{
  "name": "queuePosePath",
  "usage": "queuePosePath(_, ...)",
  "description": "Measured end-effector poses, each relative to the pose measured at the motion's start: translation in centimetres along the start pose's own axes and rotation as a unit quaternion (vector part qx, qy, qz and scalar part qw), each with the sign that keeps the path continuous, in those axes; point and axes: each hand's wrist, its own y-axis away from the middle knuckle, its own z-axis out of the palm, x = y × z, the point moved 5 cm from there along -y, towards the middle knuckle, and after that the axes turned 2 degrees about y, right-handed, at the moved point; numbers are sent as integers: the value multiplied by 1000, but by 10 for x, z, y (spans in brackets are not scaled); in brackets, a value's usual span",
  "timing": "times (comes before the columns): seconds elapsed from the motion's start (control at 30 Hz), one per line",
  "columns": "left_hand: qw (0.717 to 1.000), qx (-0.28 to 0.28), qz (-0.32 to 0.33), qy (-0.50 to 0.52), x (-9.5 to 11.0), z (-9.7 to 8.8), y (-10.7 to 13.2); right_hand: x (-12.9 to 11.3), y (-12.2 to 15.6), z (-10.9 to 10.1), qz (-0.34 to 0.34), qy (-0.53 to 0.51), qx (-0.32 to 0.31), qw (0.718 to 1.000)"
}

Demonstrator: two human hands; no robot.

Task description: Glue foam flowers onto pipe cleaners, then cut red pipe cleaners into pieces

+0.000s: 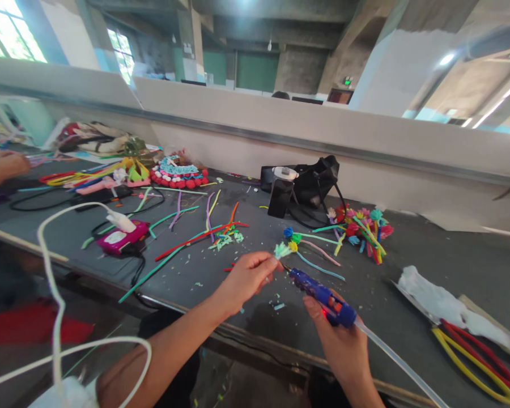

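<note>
Clock bearings are from the middle of the view. At nine o'clock, by the left edge, is a co-worker's hand (6, 169). A magenta box (123, 241) with a white plug in its top also sits near nine. At ten is a red-and-blue piece (178, 171) of small balls. Loose stems (191, 243) lie at eight, and pale green scraps (226, 241) at seven.

At six o'clock, the left hand (249, 277) pinches a pale green tuft (283, 250) between thumb and fingers; the tuft points toward one, with blue, green and yellow flower heads (296, 238) just beyond it. A phone (280, 198) leans near the centre, toward three, with a black bag (321, 181) at two.

At five, the right hand (342, 337) has its fingers closed round a blue glue gun (323, 294), its nozzle pointing to ten, close to the left fingertips; contact cannot be told. A glue stick (397, 360) trails from its rear. Past three is a flower pile (365, 232); at four, scissors (471, 352) lie beside white wrap (440, 297).
</note>
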Motion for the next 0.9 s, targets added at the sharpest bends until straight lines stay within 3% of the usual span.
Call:
queuePosePath(0.13,997,61,34,-26,9,-36,-20,8,2,-7,34,-88,60,994)
queuePosePath(0.2,988,115,47,-94,11,-61,-34,8,1,-6,27,-176,46,983)
queuePosePath(0.27,958,169,60,-225,10,-83,-49,4,0,-3,12,-268,15,963)
queuePosePath(0.4,933,196,56,-297,-4,-111,-72,-4,-1,1,5,-350,-27,936)
queuePosePath(0.63,895,198,35,-398,-29,-119,-96,-5,-1,1,33,-361,-12,932)
queuePosePath(0.9,866,187,32,-462,-36,-114,-106,-2,-3,2,55,-370,-13,927)
